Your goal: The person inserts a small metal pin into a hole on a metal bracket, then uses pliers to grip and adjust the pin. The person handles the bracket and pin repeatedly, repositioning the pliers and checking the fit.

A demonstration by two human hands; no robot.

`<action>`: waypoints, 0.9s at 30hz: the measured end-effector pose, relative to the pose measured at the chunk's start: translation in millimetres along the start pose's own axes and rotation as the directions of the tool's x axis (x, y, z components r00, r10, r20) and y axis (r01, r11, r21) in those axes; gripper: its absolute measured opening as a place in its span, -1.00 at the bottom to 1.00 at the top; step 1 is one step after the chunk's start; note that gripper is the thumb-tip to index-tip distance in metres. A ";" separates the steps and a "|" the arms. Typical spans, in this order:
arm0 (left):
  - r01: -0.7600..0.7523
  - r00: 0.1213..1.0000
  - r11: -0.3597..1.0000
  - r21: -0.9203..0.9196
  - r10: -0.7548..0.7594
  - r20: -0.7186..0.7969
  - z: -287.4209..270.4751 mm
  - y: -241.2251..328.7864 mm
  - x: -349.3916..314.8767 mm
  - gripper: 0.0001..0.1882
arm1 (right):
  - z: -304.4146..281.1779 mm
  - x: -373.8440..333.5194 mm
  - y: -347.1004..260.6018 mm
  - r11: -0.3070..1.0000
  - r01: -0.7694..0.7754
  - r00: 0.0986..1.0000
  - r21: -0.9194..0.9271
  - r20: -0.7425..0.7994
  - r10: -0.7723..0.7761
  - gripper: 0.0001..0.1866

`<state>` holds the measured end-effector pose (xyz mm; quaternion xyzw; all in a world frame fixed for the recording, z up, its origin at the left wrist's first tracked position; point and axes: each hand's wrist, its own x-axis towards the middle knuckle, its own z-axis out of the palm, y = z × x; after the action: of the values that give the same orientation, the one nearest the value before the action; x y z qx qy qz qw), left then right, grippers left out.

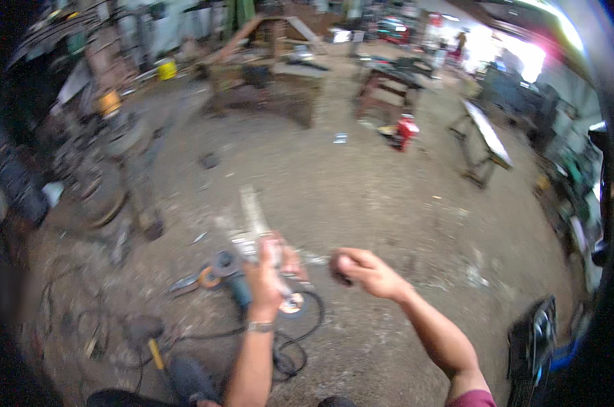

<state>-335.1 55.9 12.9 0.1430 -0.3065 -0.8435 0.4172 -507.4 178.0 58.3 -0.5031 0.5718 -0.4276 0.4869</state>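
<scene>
Partly beyond left hand (269,270), pale strip (254,216)

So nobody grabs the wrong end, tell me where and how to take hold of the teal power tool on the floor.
Probably best by the elongated middle of the teal power tool, from above and the left: it lies flat, its round head at the far end is better avoided, and the left hand overlaps its right side in this view. Blur hides finer details.

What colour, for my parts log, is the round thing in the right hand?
The round thing looks dark brown; head view, blurred.
</scene>
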 end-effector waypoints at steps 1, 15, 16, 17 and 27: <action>-0.051 0.998 0.996 0.068 0.050 0.028 0.3 -2.6 -3.4 -0.63 | -0.1 3.4 -1.6 0.999 -0.004 1.000 -0.052 -0.003 0.004 -0.49; -0.166 0.986 0.979 0.117 0.166 0.011 7.4 -8.4 -3.3 -0.65 | 40.0 12.8 -16.0 0.883 -0.002 0.995 -0.469 -0.091 -0.046 -0.44; -0.159 0.987 0.984 0.076 0.158 0.018 6.9 -8.9 -3.3 -0.64 | 42.5 11.9 -17.0 0.847 -0.020 0.997 -0.532 -0.068 -0.019 -0.44; -0.143 0.990 0.988 0.062 0.142 0.024 7.1 -9.5 -3.2 -0.65 | 45.1 12.5 -17.1 0.861 -0.045 0.999 -0.507 -0.039 0.029 -0.46; -0.098 0.995 0.948 0.303 0.098 0.015 3.6 -9.5 -4.2 -0.58 | 40.4 7.1 -6.7 0.808 -0.027 1.000 -0.589 -0.008 0.027 -0.57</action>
<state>-340.2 65.1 9.5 0.1900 -0.4389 -0.7648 0.4317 -466.7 170.1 57.4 -0.6210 0.6831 -0.2224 0.3136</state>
